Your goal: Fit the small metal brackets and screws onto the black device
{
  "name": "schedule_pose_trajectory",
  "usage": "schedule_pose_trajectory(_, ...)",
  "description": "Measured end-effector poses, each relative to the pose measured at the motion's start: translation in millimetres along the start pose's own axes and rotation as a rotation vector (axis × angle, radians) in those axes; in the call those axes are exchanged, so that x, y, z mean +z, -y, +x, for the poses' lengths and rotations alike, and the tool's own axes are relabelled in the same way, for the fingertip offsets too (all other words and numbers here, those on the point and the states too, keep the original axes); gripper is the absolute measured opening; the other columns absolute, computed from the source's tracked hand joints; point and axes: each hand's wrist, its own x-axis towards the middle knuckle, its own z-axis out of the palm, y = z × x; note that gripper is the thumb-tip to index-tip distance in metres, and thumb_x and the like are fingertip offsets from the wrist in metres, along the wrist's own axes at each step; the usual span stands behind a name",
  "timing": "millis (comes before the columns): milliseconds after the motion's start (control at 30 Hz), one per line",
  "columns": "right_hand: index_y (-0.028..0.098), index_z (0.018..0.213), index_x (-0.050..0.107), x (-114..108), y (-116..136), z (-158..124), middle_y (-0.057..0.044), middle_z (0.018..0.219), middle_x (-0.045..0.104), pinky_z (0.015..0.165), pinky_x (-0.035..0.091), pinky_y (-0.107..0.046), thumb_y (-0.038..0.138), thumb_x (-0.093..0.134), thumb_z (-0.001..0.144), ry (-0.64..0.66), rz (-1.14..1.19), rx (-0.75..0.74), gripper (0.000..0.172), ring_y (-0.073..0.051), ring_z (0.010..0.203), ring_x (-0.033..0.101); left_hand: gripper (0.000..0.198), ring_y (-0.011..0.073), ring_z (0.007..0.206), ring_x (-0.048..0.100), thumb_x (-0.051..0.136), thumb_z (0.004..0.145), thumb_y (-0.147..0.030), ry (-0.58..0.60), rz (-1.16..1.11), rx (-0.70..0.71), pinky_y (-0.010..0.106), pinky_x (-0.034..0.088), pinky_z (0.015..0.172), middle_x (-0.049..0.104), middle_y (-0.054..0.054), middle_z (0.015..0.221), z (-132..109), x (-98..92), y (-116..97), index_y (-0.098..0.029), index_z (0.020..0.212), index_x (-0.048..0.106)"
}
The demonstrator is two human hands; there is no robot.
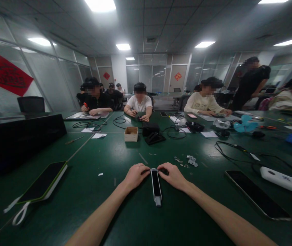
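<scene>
A narrow white-rimmed device with a black face (156,184) lies lengthwise on the green table, its light grey end piece (157,201) toward me. My left hand (137,175) pinches at the left side of its far end, fingers closed. From the right, my right hand (172,174) pinches the same far end with thumb and fingertips. Whatever small part may sit between the fingertips is too small to make out. Just beyond my right hand are several small rings (181,164) and some silver metal brackets (192,161).
On the left lies a green-edged phone (43,181) with a white strap; on the right, a dark phone (257,194) beside a white power strip (286,181). A small cardboard box (131,134) and a black box (150,128) stand ahead. Several people sit across the table.
</scene>
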Motion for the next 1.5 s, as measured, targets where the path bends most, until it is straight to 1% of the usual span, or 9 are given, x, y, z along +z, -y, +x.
schedule_pose_trajectory(200, 0.018, 0.096, 0.064, -1.5, 2.2, -0.1, -0.004, 0.092, 0.063, 0.070, 0.048, -0.029, 0.028, 0.054, 0.084, 0.018, 0.008, 0.017, 0.018, -0.016, 0.081, 0.057, 0.018, 0.0147, 0.082, 0.059, 0.052, 0.090, -0.025, -0.007, 0.001, 0.010, 0.023, 0.043, 0.072, 0.064, 0.001, 0.091, -0.1, -0.8, -0.8, -0.022, 0.100, 0.066)
schedule_pose_trajectory(400, 0.018, 0.096, 0.065, -0.3, 2.4, 1.1, -0.004, 0.090, 0.064, 0.071, 0.048, -0.028, 0.028, 0.055, 0.084, -0.005, 0.000, 0.002, 0.018, -0.016, 0.081, 0.057, 0.018, 0.0146, 0.081, 0.059, 0.052, 0.090, -0.025, -0.004, 0.010, 0.015, 0.023, 0.043, 0.072, 0.065, 0.001, 0.089, 0.8, 0.3, 0.3, -0.022, 0.100, 0.066)
schedule_pose_trajectory(567, 0.018, 0.097, 0.065, 1.0, 1.4, 0.9, -0.004, 0.091, 0.064, 0.072, 0.048, -0.029, 0.027, 0.055, 0.084, -0.005, 0.002, 0.003, 0.018, -0.016, 0.081, 0.057, 0.017, 0.0141, 0.079, 0.059, 0.053, 0.089, -0.024, -0.025, -0.001, 0.028, 0.022, 0.043, 0.071, 0.065, 0.001, 0.088, 0.7, 1.9, 2.1, -0.022, 0.099, 0.066)
schedule_pose_trajectory(867, 0.017, 0.094, 0.065, -0.2, 3.6, 0.6, -0.004, 0.089, 0.063, 0.069, 0.048, -0.028, 0.025, 0.055, 0.083, -0.014, -0.007, 0.009, 0.016, -0.015, 0.079, 0.057, 0.017, 0.0139, 0.078, 0.058, 0.053, 0.089, -0.024, -0.032, -0.001, 0.021, 0.022, 0.043, 0.071, 0.064, 0.001, 0.087, 0.8, 3.6, 2.8, -0.022, 0.099, 0.067)
schedule_pose_trajectory(1100, 0.017, 0.096, 0.064, 0.1, 0.8, 0.9, -0.004, 0.091, 0.063, 0.070, 0.048, -0.028, 0.024, 0.055, 0.083, -0.005, 0.006, -0.001, 0.017, -0.015, 0.080, 0.057, 0.017, 0.0139, 0.079, 0.059, 0.052, 0.090, -0.025, -0.040, -0.008, 0.037, 0.022, 0.043, 0.071, 0.064, 0.001, 0.088, 0.4, 3.3, 3.1, -0.022, 0.098, 0.067)
schedule_pose_trajectory(1300, 0.017, 0.100, 0.063, 2.2, -3.2, -0.2, -0.005, 0.093, 0.062, 0.069, 0.049, -0.028, 0.025, 0.058, 0.081, -0.003, -0.003, -0.015, 0.021, -0.016, 0.081, 0.058, 0.017, 0.0144, 0.080, 0.059, 0.052, 0.089, -0.025, -0.029, 0.004, 0.026, 0.023, 0.043, 0.072, 0.064, 0.001, 0.088, 0.0, 1.7, 2.6, -0.022, 0.099, 0.066)
schedule_pose_trajectory(1400, 0.017, 0.103, 0.062, -2.7, -6.4, -0.7, -0.006, 0.096, 0.062, 0.073, 0.050, -0.029, 0.027, 0.058, 0.081, -0.008, -0.039, -0.052, 0.024, -0.017, 0.085, 0.058, 0.017, 0.0148, 0.081, 0.059, 0.052, 0.089, -0.025, -0.011, 0.010, 0.016, 0.023, 0.044, 0.073, 0.065, 0.001, 0.090, 0.1, -0.6, 0.0, -0.022, 0.099, 0.066)
schedule_pose_trajectory(1500, 0.017, 0.106, 0.060, -17.8, -12.8, 0.0, -0.007, 0.101, 0.063, 0.082, 0.048, -0.033, 0.028, 0.055, 0.083, -0.052, -0.143, -0.082, 0.026, -0.019, 0.093, 0.057, 0.017, 0.0151, 0.081, 0.059, 0.053, 0.089, -0.024, 0.006, 0.009, 0.005, 0.024, 0.044, 0.073, 0.065, 0.001, 0.090, 0.2, -2.8, -2.5, -0.021, 0.099, 0.066)
